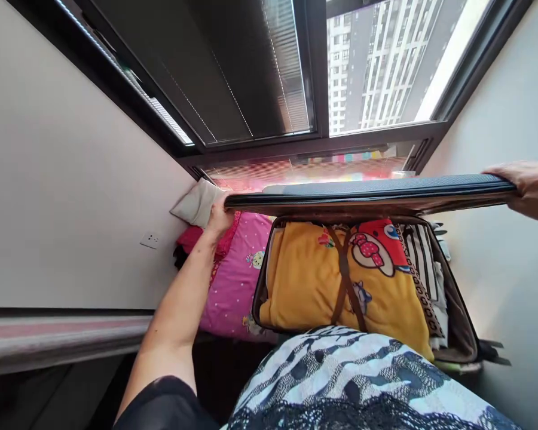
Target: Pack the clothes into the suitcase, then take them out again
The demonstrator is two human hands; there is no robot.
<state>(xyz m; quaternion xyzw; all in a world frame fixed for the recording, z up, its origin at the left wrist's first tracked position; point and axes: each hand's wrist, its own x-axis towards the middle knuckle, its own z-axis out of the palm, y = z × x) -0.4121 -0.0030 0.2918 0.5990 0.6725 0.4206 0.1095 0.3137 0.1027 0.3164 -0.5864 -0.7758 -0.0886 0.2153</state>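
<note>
Head view: blue-gray lid (363, 190) held nearly edge-on to the camera, over the far side of the open suitcase (459, 329). Left hand (221, 216) up and left of the suitcase, right hand (532, 186) up and right of it, fingers of both clamped on the lid's ends. Inside the suitcase, folded yellow cloth (300, 275) under crossed brown straps (344, 267), striped cloth (423, 254) beside it. Pink bedding (233, 298) left of the suitcase. Best to support both ends evenly, lid level, fingers clear of the suitcase's rim.

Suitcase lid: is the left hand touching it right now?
Touching: the head view shows the left hand gripping one end of the suitcase lid.
</note>
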